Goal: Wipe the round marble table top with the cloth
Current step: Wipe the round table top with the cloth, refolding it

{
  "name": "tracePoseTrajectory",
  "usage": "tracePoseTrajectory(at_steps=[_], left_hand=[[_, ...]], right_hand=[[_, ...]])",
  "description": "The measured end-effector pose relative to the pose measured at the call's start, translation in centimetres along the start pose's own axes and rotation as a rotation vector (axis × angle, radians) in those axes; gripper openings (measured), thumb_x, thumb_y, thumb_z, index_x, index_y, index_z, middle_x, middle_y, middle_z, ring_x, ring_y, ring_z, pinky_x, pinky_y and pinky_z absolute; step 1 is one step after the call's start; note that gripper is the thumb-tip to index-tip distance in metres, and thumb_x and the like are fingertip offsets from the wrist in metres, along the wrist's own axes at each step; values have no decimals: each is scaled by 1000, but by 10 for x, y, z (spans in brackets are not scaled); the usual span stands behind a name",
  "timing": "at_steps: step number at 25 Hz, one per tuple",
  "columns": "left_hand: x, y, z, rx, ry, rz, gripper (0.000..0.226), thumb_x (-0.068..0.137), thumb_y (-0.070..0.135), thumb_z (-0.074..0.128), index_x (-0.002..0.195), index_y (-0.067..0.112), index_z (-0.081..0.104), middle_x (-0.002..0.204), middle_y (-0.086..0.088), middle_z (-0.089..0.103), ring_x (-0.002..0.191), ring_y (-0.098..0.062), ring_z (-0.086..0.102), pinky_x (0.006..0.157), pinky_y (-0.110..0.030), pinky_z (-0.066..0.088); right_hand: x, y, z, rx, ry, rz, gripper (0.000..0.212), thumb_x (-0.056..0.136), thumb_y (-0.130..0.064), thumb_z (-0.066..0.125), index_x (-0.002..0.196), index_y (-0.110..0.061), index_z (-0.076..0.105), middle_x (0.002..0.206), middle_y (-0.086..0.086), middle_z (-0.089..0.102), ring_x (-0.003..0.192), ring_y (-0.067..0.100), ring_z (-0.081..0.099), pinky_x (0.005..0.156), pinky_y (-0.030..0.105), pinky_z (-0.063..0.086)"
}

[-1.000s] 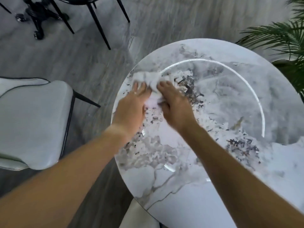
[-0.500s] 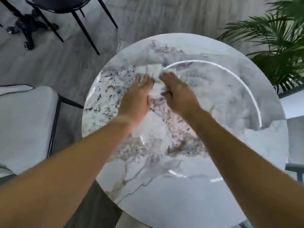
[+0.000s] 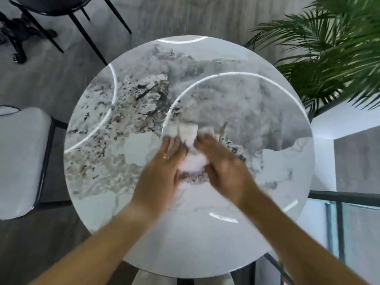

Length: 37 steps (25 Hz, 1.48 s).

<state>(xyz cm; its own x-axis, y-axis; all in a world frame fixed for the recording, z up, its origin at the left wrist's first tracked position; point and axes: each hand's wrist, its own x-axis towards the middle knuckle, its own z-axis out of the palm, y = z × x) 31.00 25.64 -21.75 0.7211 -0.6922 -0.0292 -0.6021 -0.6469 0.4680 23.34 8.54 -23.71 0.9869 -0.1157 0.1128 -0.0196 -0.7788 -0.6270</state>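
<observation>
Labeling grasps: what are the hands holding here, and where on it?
Both hands press one white cloth flat on the marble table top: left hand on its left side, right hand on its right.

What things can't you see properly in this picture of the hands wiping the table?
- Cloth: head view, partly under both hands, so its full shape is hidden.
- Right hand: motion blur smears its fingers.
- Palm plant: cut off by the top and right edges, pot unseen.
- White chair: cut off by the left edge.
- Round marble table top: its base is hidden beneath it.
- Left hand: only its back shows.
</observation>
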Motion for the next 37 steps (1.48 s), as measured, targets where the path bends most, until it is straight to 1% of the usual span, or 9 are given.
tracePoseTrajectory(at_steps=[4, 12, 14, 18, 20, 26, 31, 34, 37], left_hand=[[98, 24, 7, 61, 39, -64, 64, 87, -9, 53, 145, 15, 44, 155, -9, 39, 146, -30, 27, 113, -46, 38], [-36, 62, 40, -53, -40, 174, 71, 73, -13, 62, 138, 14, 54, 152, -1, 43, 145, -22, 31, 112, -25, 31], [10, 75, 44, 12, -59, 209, 67, 77, -10, 59, 139, 13, 52, 152, -5, 45, 145, -26, 32, 111, -30, 34], [111, 112, 49, 70, -58, 148, 60, 84, -5, 47, 142, 11, 47, 150, -9, 44, 143, -32, 33, 102, -46, 47], [90, 111, 57, 64, -49, 185, 61, 83, -1, 47, 142, 10, 46, 151, -11, 44, 143, -35, 34, 105, -49, 46], [-20, 106, 64, -116, -181, 316, 68, 75, -8, 68, 137, 19, 55, 153, 5, 43, 146, -18, 30, 102, -29, 48], [98, 131, 71, -12, -58, 328, 54, 86, -2, 50, 139, 8, 50, 147, -12, 48, 138, -34, 41, 103, -42, 47], [186, 137, 74, 68, -57, 287, 45, 92, 12, 47, 135, 20, 55, 139, -13, 53, 122, -35, 54, 97, -43, 48], [194, 122, 67, 69, -54, 281, 38, 89, 13, 50, 125, 22, 62, 124, -12, 60, 105, -37, 62, 88, -44, 53]], right_hand=[[73, 46, -24, -36, 112, 195, 56, 84, 3, 59, 138, -11, 53, 146, 10, 52, 141, 22, 42, 114, 40, 39], [-109, 0, -29, 33, 113, 242, 71, 78, 11, 67, 140, -19, 52, 151, -2, 47, 143, 8, 36, 113, 12, 28], [-81, 34, -47, 18, 139, 279, 67, 77, 10, 65, 138, -17, 55, 149, -2, 49, 139, 6, 42, 112, 16, 34], [-10, 95, -80, -63, 256, 326, 58, 79, 9, 54, 135, -5, 55, 143, 16, 55, 134, 29, 51, 112, 41, 41], [-32, 83, -74, -25, 274, 382, 60, 78, 10, 55, 136, -8, 55, 144, 12, 54, 133, 27, 52, 111, 40, 42], [-154, 14, -41, 40, 307, 417, 57, 77, 4, 62, 132, -11, 60, 146, 0, 52, 141, 13, 42, 110, 29, 42], [-63, 86, -80, -109, 323, 460, 56, 84, 9, 57, 137, -9, 54, 145, 9, 53, 137, 22, 47, 112, 19, 34], [1, 128, -107, -162, 364, 470, 56, 80, 9, 51, 133, -9, 55, 133, 14, 61, 117, 33, 59, 97, 23, 41], [13, 120, -105, -143, 386, 493, 57, 78, 9, 49, 131, -10, 56, 129, 11, 63, 113, 26, 59, 95, 14, 37]])
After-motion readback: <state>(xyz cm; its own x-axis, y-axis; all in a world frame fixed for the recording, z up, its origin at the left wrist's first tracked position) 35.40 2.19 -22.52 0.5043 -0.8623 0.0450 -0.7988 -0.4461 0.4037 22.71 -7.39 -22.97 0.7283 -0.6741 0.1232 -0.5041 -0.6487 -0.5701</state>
